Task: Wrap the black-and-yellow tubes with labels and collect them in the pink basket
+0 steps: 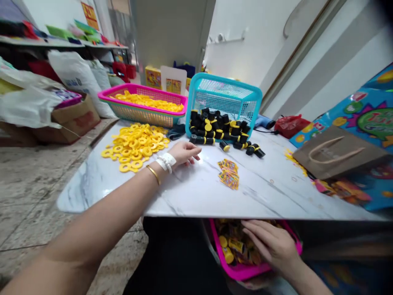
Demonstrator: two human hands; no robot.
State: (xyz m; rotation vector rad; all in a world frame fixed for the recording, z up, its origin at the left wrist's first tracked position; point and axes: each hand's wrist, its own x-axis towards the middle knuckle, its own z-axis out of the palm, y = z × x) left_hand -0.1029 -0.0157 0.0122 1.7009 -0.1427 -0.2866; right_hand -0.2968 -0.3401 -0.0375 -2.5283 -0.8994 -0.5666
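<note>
The left hand (185, 154) rests above the white marble-patterned table (190, 196), its fingers loosely curled and slightly apart, with no item visible in them. It lies between a heap of flat yellow plastic rings (136, 143) and a small stack of printed orange-yellow cards (229, 180). Just beyond, black cylindrical pieces with yellow ends (225, 136) spill from a tipped turquoise mesh basket (227, 79). Below the table edge, the right hand (272, 241) reaches over a bright pink plastic basket (238, 273) of yellow printed cylinders (227, 255); its fingers are extended together, but whether they grip anything I cannot tell.

A workshop, judging by the piled yellow rings (138, 141), basket (225, 79) of black cylinders (216, 125) and sacks (76, 78).
</note>
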